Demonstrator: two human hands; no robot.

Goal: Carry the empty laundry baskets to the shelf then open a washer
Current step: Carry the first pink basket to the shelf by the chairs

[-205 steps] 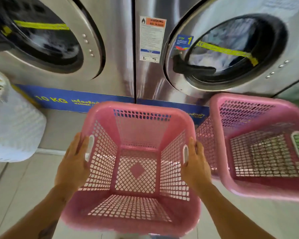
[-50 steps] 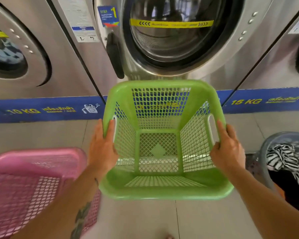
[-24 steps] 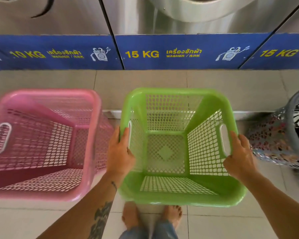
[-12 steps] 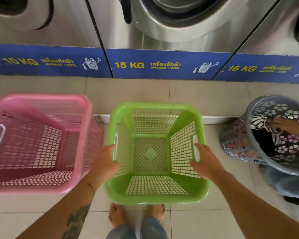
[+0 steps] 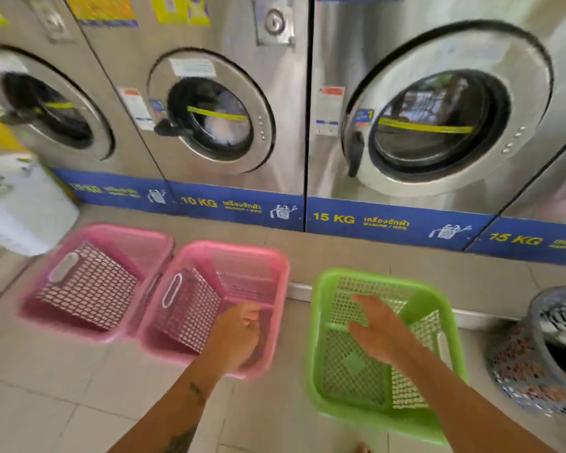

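The green basket [image 5: 383, 351] sits on the tiled floor [image 5: 62, 403] in front of the 15 KG washer [image 5: 432, 125], and neither hand holds it any more. Half a second ago both hands gripped its side handles; now the right hand [image 5: 378, 328] hovers over its open top with fingers spread and empty, while the left hand [image 5: 237, 335] hangs loosely curled over the near rim of the closer pink basket [image 5: 216, 305], gripping nothing as far as the blurred frame shows. Releasing the green basket suggests it has been lined up with the others, and the baskets probably still have to be gathered and carried to the shelf, which is not in view.

A second pink basket [image 5: 92, 282] stands just beside the first, to the left, both empty. Far left is a white appliance [image 5: 17, 204]. To the right of the green basket, a grey patterned hamper [image 5: 536, 364] holds clothes, so it is likely not part of the job. Behind everything runs the row of steel washers, including a 10 KG washer [image 5: 209, 119] with laundry inside; all doors seen are closed. The baskets on the floor crowd the approach to the washer doors.
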